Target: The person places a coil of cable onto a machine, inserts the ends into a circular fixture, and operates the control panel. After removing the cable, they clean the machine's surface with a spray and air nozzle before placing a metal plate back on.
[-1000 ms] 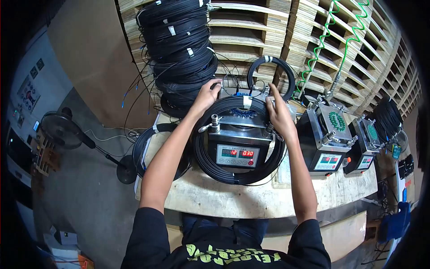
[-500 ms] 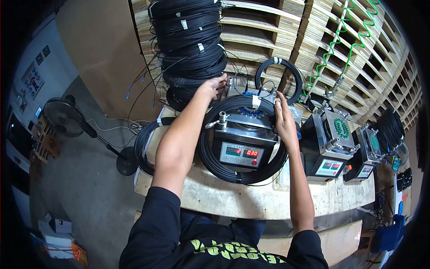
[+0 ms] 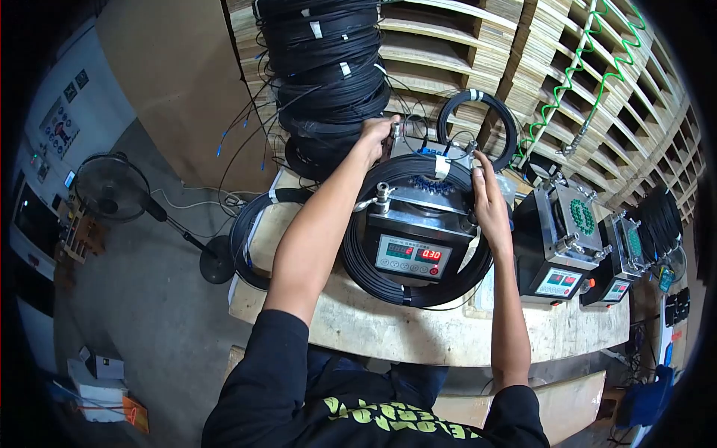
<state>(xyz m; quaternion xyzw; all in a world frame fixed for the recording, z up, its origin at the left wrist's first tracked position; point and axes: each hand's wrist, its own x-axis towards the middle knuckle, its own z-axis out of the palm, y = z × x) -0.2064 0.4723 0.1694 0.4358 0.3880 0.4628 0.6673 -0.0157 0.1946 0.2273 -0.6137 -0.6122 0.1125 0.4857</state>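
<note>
The machine (image 3: 412, 256) stood on the table (image 3: 358, 321), inside the looped black cable coil (image 3: 364, 272). The left hand (image 3: 378, 136) was at the rear left clamp post (image 3: 396, 129); its grip could not be determined. The right hand (image 3: 490, 200), fingers extended, was open beside the coil's right side.

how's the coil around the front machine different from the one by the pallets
The front coil looks wider and thicker; the rear coil looks smaller and slimmer. The front coil loops around the machine, while the rear coil stands upright, the pallets showing through its open middle. Both are black, with a white wrap near the top.
</note>
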